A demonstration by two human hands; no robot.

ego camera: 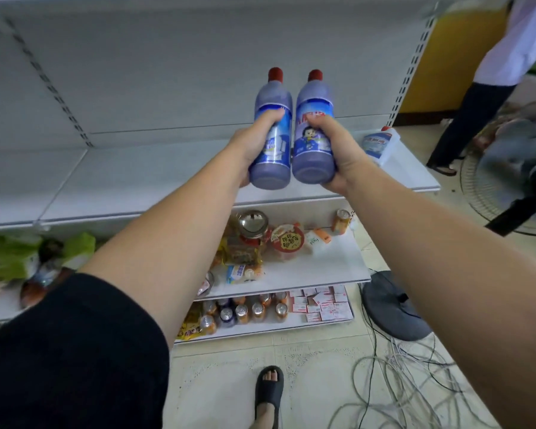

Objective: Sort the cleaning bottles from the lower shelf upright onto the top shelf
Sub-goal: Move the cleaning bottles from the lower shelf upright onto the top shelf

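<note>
Two purple cleaning bottles with red caps are held side by side in the air above the white top shelf (143, 174). My left hand (254, 144) grips the left bottle (273, 97) round its middle. My right hand (334, 150) grips the right bottle (314, 100), whose label shows a cartoon figure. Both bottles tilt away from me, caps pointing up and back, bases toward the camera. A white cleaning jug (381, 144) with a blue label stands at the right end of the top shelf.
The lower shelf (331, 267) carries a jar, snack packs and a can; green packets lie at its left. Cans and small boxes fill the bottom shelf. A fan (514, 187) and its base, loose cables and a standing person (489, 88) are to the right. My sandalled foot (268, 394) is below.
</note>
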